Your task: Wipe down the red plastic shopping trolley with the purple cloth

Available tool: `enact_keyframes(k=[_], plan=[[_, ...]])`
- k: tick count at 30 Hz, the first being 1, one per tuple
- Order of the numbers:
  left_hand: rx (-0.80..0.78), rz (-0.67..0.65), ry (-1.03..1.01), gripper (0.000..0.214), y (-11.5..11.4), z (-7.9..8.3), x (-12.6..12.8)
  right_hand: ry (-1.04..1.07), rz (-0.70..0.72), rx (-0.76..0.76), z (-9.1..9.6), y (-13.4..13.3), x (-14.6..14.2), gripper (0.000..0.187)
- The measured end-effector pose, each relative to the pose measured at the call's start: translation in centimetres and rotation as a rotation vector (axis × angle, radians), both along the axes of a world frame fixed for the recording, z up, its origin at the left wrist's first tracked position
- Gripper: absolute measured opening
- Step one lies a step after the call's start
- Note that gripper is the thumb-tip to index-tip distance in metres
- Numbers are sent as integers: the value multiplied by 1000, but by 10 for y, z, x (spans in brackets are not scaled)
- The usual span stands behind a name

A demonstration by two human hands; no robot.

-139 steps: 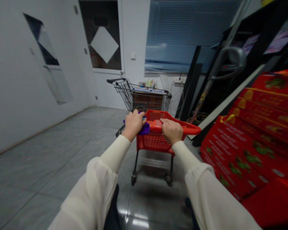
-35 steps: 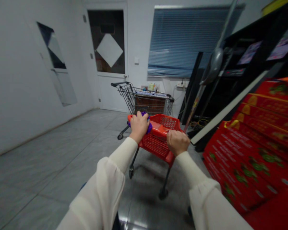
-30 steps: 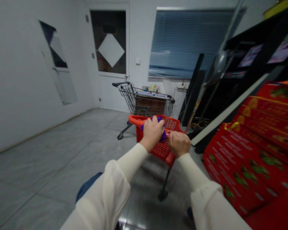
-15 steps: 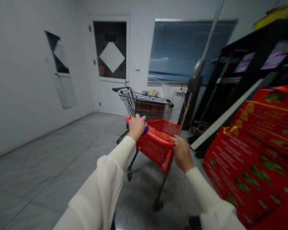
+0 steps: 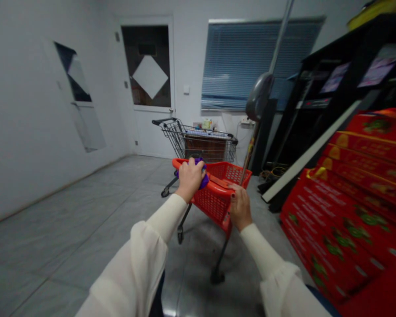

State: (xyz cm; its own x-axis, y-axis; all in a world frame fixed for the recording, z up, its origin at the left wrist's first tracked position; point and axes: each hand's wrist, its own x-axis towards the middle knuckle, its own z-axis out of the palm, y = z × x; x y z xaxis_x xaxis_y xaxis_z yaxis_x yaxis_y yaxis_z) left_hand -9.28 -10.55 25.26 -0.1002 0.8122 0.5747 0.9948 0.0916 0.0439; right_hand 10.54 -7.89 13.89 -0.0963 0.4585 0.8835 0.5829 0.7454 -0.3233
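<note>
A small red plastic shopping cart [image 5: 218, 200] stands on the grey tiled floor in front of me, turned at an angle. My left hand [image 5: 189, 178] is closed on a purple cloth [image 5: 203, 179] and presses it onto the cart's red handle at its left end. My right hand [image 5: 240, 207] rests against the handle's near right corner, fingers curled over its edge.
A metal wire cart [image 5: 201, 143] holding a brown box stands behind, near a white door [image 5: 150, 88]. Stacked red cartons [image 5: 353, 185] line the right side under dark shelving [image 5: 343, 79]. A grey pole with a rounded head [image 5: 260, 90] leans there. Open floor lies to the left.
The red cart has swung so its handle angles away to the left. My left hand slid the purple cloth along the handle and back to the left end. My right hand loosened its grip.
</note>
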Motion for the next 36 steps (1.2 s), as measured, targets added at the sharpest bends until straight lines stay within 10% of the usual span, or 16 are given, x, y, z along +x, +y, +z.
enact_keyframes(k=[10,20,25,31,36], plan=[[10,-180,-9,33,-19,-14,38,14,-118,57,-1,0,-31,43],[-14,-2,-66,35,-1,-3,-5,-12,-249,-15,-2,-18,-53,41],[-73,-128,-11,35,-20,-4,6,2,-205,-13,-4,-24,-69,37],[-108,-114,-14,33,-11,5,-12,-80,28,30,-12,-29,-46,45],[-118,12,-48,35,-9,8,-20,-24,-121,30,-21,0,-22,58]])
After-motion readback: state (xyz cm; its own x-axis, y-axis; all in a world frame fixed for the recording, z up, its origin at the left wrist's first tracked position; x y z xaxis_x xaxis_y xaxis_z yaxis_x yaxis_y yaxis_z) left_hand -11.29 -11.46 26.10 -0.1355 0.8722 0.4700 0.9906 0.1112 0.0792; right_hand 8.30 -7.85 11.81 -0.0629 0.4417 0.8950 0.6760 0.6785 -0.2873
